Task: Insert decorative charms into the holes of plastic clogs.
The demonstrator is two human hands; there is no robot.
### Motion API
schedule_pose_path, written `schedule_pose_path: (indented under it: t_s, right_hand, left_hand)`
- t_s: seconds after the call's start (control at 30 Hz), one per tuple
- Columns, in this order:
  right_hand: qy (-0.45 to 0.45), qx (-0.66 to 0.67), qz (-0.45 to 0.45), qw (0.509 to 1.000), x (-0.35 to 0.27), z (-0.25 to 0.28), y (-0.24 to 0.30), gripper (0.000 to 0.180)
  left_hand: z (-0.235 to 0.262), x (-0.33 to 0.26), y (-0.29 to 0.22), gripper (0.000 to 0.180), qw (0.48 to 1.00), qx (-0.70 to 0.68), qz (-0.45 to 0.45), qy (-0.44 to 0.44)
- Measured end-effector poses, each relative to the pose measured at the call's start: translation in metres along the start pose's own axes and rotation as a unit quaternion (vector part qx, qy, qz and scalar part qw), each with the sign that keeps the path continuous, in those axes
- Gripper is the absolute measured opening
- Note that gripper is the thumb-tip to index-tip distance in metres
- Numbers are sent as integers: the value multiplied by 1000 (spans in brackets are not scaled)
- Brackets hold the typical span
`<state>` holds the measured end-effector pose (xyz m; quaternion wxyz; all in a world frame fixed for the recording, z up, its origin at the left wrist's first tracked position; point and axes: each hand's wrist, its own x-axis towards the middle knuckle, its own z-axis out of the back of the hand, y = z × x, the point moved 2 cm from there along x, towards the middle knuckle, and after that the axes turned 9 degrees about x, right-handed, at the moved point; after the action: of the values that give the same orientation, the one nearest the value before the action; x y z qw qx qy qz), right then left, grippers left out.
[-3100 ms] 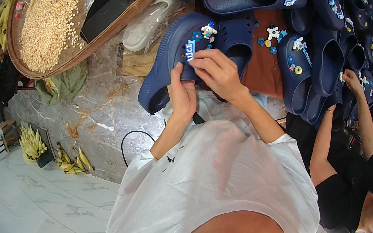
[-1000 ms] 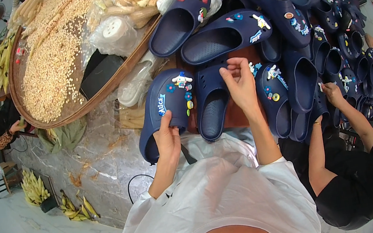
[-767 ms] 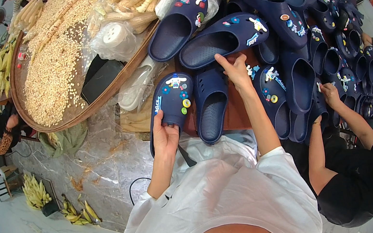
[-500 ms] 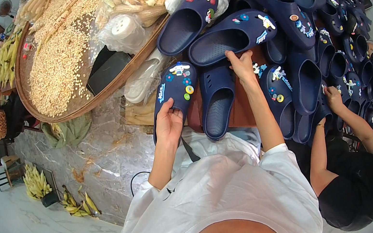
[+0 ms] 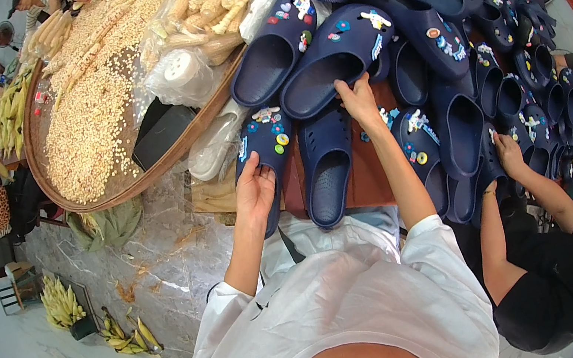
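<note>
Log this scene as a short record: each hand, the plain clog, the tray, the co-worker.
Left hand: holds the left clog, navy with charms
Right hand: pinches the rim of the upper clog, navy with charms
Plain clog: navy, no charms seen, right of the left clog, heel toward the person, front partly covered by the upper clog
Tray: pale kernels, bagged cobs
Co-worker's hand: among the clogs at right
</note>
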<state>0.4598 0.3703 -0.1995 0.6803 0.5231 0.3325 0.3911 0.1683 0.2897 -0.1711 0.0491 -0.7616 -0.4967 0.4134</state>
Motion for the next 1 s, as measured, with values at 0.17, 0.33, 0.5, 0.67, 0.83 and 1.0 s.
schedule_pose_path:
  t_s: [0.17, 0.33, 0.5, 0.67, 0.83, 1.0]
  right_hand:
    - [59, 117, -21, 991, -27, 7, 47, 75]
    - [16, 19, 17, 1000, -84, 42, 42, 82]
    - [158, -153, 18, 975, -171, 35, 62, 89]
    - [105, -121, 30, 987, -183, 27, 41, 68]
    - [96, -86, -12, 992, -204, 23, 49, 67]
    - [117, -42, 6, 992, -227, 24, 40, 69]
  left_hand:
    - [9, -16, 9, 30, 999, 34, -39, 7]
    - [7, -63, 25, 40, 935, 261, -233, -59]
    - [-2, -73, 44, 37, 863, 418, -275, 74]
    - [-41, -49, 41, 46, 739, 578, -323, 123]
    - [-49, -13, 44, 50, 726, 607, -281, 162]
    - [-45, -19, 43, 43, 727, 602, -284, 169]
